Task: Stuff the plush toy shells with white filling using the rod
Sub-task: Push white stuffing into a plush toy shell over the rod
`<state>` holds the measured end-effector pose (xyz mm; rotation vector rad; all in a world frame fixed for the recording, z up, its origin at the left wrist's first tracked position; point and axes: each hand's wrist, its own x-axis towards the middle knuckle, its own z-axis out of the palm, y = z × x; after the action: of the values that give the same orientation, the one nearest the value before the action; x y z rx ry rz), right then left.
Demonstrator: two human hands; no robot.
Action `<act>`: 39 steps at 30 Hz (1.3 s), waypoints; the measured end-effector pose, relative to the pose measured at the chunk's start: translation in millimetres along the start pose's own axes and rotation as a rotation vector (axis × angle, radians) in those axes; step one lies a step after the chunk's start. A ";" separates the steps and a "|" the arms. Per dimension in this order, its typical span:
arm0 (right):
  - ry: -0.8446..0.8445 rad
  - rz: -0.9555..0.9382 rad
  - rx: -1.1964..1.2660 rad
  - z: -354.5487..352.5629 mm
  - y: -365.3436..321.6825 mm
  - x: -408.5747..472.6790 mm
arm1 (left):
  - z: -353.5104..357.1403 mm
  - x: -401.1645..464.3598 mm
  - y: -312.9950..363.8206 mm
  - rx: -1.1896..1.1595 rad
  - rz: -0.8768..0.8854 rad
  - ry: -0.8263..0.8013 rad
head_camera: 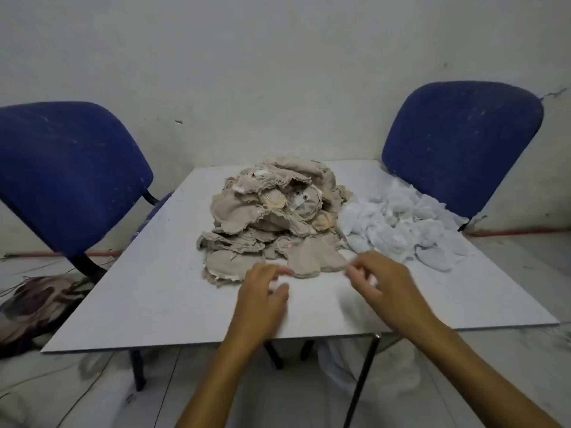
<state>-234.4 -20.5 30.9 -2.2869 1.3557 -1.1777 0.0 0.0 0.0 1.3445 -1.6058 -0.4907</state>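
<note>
1. Step in hand: I judge this to be the very start, a reach for a first shell. My left hand (262,299) and right hand (378,284) hover over the bare front of the worktop (148,291), just short of the pile of plush shells (272,217).
2. Hand state: the fingers of both hands are loosely curled and blurred. I see nothing held in the left hand. The right hand's fingertips (352,270) draw together near the edge of the nearest shell (312,257), but whether they pinch it I cannot tell.
3. Task things: the flat beige shells are heaped at the centre of the worktop. The white filling (411,223) lies in a loose mound on my right side, touching the pile.
4. Next move, as I judge it: lift one shell clear of the heap, find its opening, and pull off a tuft of filling.
5. Hidden or unclear: I see no rod anywhere; it may lie under the pile or out of view. The openings of the shells cannot be made out. A crumpled patterned cloth (34,307) on the floor is cut off at the left edge.
6. Surroundings: two blue chairs (71,171) stand beyond the worktop.
</note>
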 end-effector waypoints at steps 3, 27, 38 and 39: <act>-0.287 -0.026 -0.353 39.8 22.5 40.8 | 21.9 24.3 -5.9 0.233 0.002 -0.098; -0.154 0.179 0.549 40.2 29.7 15.8 | 8.8 31.9 -5.3 -0.332 -0.137 -0.033; 0.167 0.476 0.757 46.4 21.6 30.3 | 31.8 84.3 15.0 -0.479 -0.341 0.309; 0.219 0.519 0.851 44.7 19.1 30.4 | 34.0 88.7 16.9 -0.536 -0.364 0.325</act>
<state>-205.9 -64.3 7.1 -1.1675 1.0936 -1.4509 -32.7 -84.5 33.2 1.2200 -0.8791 -0.8088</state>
